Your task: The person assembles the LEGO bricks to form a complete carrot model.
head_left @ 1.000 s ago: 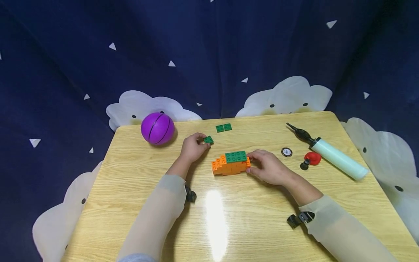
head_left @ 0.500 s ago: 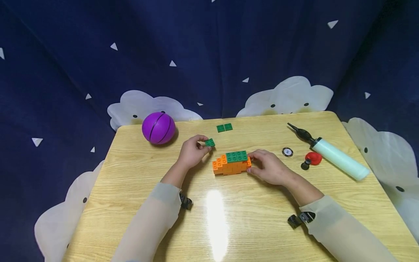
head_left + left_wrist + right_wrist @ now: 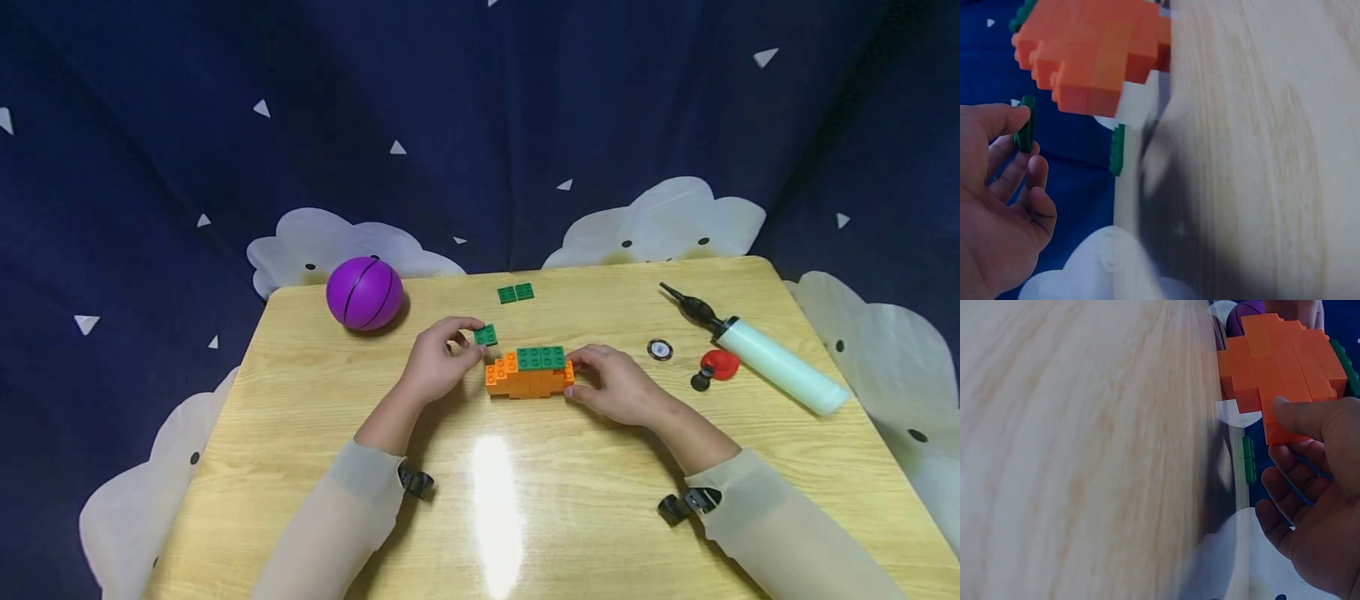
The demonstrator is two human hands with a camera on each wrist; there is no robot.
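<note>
Between thumb and fingers my left hand (image 3: 441, 360) pinches a thin green toy brick (image 3: 486, 335), held just behind the left end of a stepped orange brick build (image 3: 531, 383). In the left wrist view that green brick (image 3: 1025, 124) is seen edge-on, apart from the orange steps. My right hand (image 3: 617, 383) grips the build's right end, thumb on the near face in the right wrist view, fingers behind. Flat green bricks (image 3: 542, 358) cover part of the build's top. Two more green bricks (image 3: 515, 292) lie side by side near the table's back edge.
A purple ball (image 3: 364, 293) sits at the back left of the wooden table (image 3: 300, 467). To the right lie a poker chip (image 3: 660, 350), a red item (image 3: 722, 364) with a black knob, and a pale green hand pump (image 3: 780, 365). A dark curtain hangs behind.
My left hand has lifted the green brick and drawn it nearer, toward the left end of the orange build. The right hand keeps its grip, almost still.
</note>
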